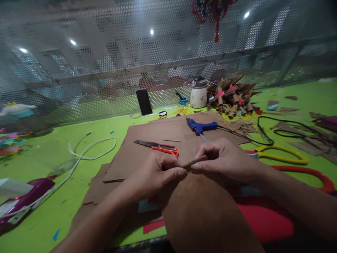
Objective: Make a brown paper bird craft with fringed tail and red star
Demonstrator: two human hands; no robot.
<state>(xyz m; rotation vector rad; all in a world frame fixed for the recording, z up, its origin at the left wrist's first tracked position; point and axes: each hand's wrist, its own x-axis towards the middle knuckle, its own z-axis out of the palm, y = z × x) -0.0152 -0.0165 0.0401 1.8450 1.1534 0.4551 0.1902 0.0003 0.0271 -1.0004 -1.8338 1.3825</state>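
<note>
Between both hands is a piece of brown kraft paper (205, 211), its far edge folded or rolled over and its body curving down toward me. My left hand (164, 172) pinches that edge between thumb and fingers. Close beside it, my right hand (221, 158) pinches the same edge. Underneath lie larger brown paper sheets (126, 144). A box cutter (158, 147) with an orange-red handle rests on them just beyond my left hand. Past my right hand lies a blue glue gun (201, 125) with a dark cord.
Yellow-handled scissors (284, 154) and a red-orange handle (305, 170) lie at right. Behind stand a white bottle (198, 93), a bundle of paper rolls (234, 96) and a dark phone-like slab (144, 102). A white cable (81, 156) crosses the green table (65, 207) at left.
</note>
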